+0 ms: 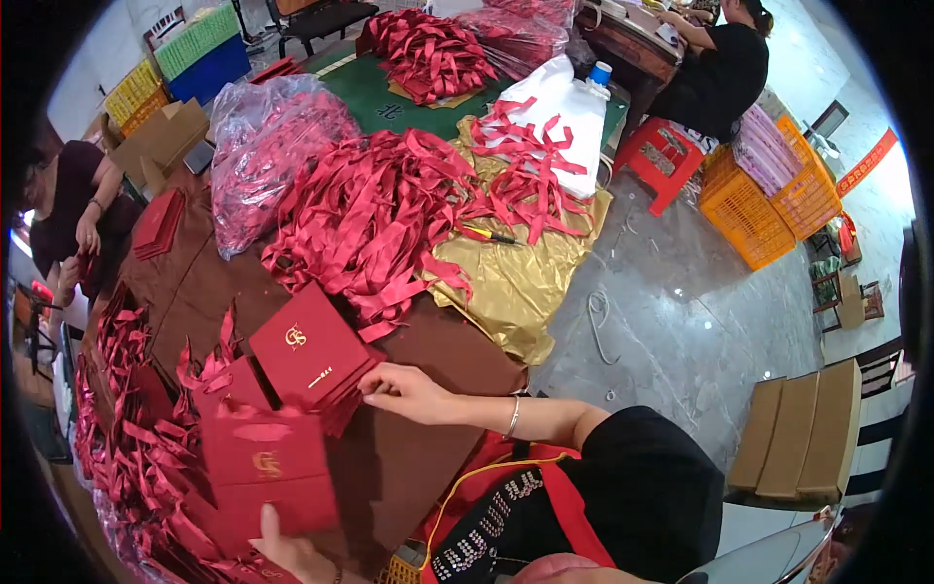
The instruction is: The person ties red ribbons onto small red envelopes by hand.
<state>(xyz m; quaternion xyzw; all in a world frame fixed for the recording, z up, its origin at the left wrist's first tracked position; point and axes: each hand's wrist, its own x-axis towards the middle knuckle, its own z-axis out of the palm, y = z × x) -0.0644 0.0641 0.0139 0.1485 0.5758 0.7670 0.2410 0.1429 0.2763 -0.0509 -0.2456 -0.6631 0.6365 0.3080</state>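
Observation:
My left hand (294,557) grips the lower edge of a flat red paper bag (268,492) with a gold emblem, thumb on top, other fingers mostly hidden. A pinkish oval shows near the bag's upper edge. My right hand (407,393) has its fingers curled together at the right edge of a stack of red cards (304,343), also marked in gold; whether it pinches anything cannot be made out. Beside the bag lie another red piece (233,382) and a heap of red bags with ribbons (146,438).
A big pile of red ribbons (375,209) lies beyond the stack, next to a plastic sack (272,146) and gold sheeting (516,292) with a pen (489,235). A co-worker (83,204) sits left; another person (725,73) sits far right near orange crates (754,219).

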